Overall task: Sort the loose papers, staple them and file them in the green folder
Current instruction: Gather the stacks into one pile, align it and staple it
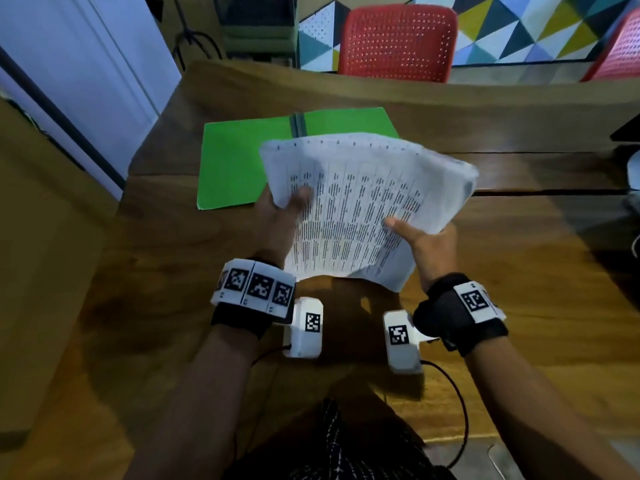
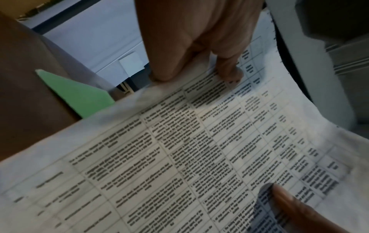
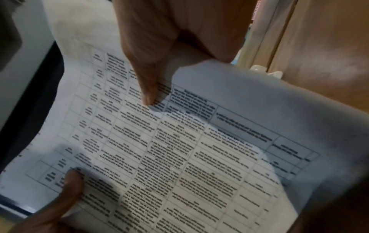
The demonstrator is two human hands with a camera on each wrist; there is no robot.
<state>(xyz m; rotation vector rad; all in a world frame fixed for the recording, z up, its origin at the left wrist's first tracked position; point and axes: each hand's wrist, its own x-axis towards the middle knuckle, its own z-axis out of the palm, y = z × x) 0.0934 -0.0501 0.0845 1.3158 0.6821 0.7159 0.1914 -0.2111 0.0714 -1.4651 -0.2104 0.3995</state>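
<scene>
Head view alone shows the green folder point(image 1: 242, 161) – beyond the held papers point(image 1: 360, 209).

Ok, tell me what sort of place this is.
Probably an office or meeting room: a long wooden table, red perforated plastic chairs behind it, and a green folder beneath the printed papers held in both hands.

You get dim indoor light and edge-bowed views — wrist pictures blur the printed white paper sheets point(image 2: 199, 149), text unreadable.
</scene>
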